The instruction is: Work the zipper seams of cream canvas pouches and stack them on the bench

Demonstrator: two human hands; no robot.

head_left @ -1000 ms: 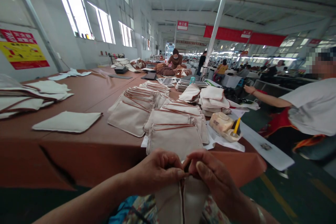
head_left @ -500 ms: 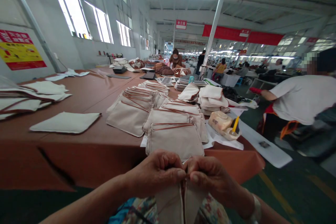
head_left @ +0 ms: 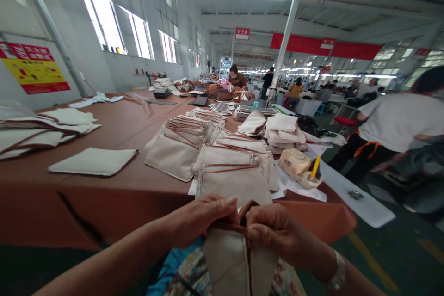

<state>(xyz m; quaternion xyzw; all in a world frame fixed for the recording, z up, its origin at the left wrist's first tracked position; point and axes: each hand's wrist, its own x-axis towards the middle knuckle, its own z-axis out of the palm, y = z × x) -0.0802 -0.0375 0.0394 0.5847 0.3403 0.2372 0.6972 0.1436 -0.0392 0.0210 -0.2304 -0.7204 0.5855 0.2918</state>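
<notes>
Left hand (head_left: 204, 222) and right hand (head_left: 277, 230) both had their fingers clamped on the piped top edge of a canvas pouch (head_left: 225, 263); it looked light and floppy, so that edge seemed the best grip.

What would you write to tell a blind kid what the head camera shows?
A person's left hand and right hand pinch the brown-trimmed top of a cream canvas pouch over a long brown table holding rows of similar pouches in a big, bright factory.
</notes>
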